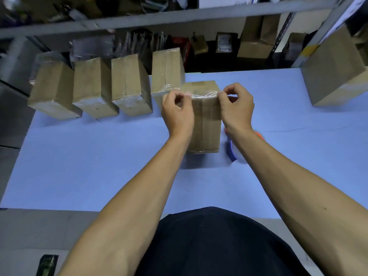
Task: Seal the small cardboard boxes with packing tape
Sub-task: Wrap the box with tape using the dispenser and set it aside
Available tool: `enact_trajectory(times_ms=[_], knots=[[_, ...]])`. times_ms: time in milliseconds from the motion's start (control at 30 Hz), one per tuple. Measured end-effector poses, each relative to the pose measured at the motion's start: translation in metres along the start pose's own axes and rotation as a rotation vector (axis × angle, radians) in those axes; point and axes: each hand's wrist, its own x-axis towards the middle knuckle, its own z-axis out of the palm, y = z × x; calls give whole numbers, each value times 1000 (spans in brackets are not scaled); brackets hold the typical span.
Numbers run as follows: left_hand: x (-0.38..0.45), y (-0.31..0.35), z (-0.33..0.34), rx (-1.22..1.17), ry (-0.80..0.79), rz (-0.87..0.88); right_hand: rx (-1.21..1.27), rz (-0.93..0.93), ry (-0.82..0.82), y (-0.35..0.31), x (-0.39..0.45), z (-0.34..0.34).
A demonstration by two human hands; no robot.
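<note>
Matt brown cardboard on the box (205, 124), its top edge catching light under clear, glossy, crinkled tape (203, 96). Same dull cardboard on the row of boxes (93, 88), with shiny film at their ends. The table (99, 156) looks smooth, matt, pale blue. Grey metal shelf (159, 18) behind.

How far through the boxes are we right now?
Done, it seems: four boxes in the row at the back show tape. In hand: left hand and right hand pinch a tape strip across the middle box. Left: pressing it down; the large box at right is unclear.
</note>
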Motion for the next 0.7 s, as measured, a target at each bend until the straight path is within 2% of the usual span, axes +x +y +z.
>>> enact_trajectory(times_ms=[167, 367, 600, 700], knots=[[-13, -10, -12, 25, 115, 24, -48, -84, -83, 10, -14, 5], [-15, -10, -17, -95, 95, -97, -51, 19, -83, 3, -23, 9], [-13, -19, -19, -87, -130, -289, -219, 62, -148, 2, -35, 29], [-21, -21, -20, -57, -218, -282, -281, 49, -211, 2, -34, 29]])
